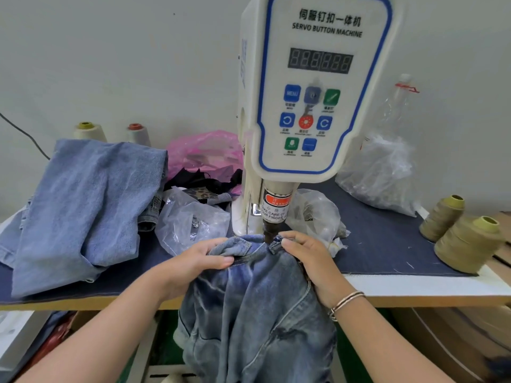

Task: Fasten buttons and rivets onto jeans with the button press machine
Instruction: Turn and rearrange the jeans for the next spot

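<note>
A white servo button machine (312, 87) stands at the table's centre, its dark press head (269, 232) pointing down. A pair of washed blue jeans (257, 308) hangs over the table's front edge, with the waistband lying under the press head. My left hand (196, 261) grips the folded waistband just left of the head. My right hand (307, 255) pinches the waistband edge right beside the head. The lower die is hidden by denim.
A pile of light blue jeans (83, 205) lies at the left. Clear plastic bags (190, 219) with metal parts sit beside the machine; another bag (381, 178) is at the right. Olive thread cones (467, 244) stand at the right edge. A pink bag (204, 153) is behind.
</note>
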A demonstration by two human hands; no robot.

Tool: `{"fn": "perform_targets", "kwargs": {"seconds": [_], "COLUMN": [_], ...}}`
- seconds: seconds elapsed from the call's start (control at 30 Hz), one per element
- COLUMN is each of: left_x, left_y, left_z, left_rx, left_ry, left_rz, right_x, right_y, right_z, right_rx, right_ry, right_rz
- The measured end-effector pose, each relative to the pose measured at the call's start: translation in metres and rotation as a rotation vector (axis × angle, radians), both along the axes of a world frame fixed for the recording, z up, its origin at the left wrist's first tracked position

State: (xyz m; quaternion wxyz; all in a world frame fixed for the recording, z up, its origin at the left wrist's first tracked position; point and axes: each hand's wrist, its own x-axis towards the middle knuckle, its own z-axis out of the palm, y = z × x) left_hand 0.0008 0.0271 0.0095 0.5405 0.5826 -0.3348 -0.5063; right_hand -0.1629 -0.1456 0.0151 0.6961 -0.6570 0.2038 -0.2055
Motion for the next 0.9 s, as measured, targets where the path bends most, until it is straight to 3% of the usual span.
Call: {"fn": "perform_targets", "kwargs": {"seconds": [0.1, 0.23, 0.47, 0.9], "left_x": [0.001, 0.001, 0.001, 0.002], "left_y": [0.002, 0.002, -0.003, -0.003], "left_z": [-0.010, -0.016, -0.019, -0.017], "left_rx": [-0.030, -0.061, -0.142, -0.166], "left_ry": [0.118, 0.078, 0.233, 0.326], "left_rz": [-0.041, 0.018, 0.042, 0.027], "right_x": [0.001, 0.002, 0.004, 0.004], "right_y": [0.000, -0.003, -0.004, -0.004], "right_z": [-0.015, -0.025, -0.029, -0.034], "right_rx": [0.044, 0.030, -0.031, 0.006], "right_ry": [-0.026, -0.077, -0.116, -0.160], "right_rz": [0.026, -0.005, -0.054, -0.041]}}
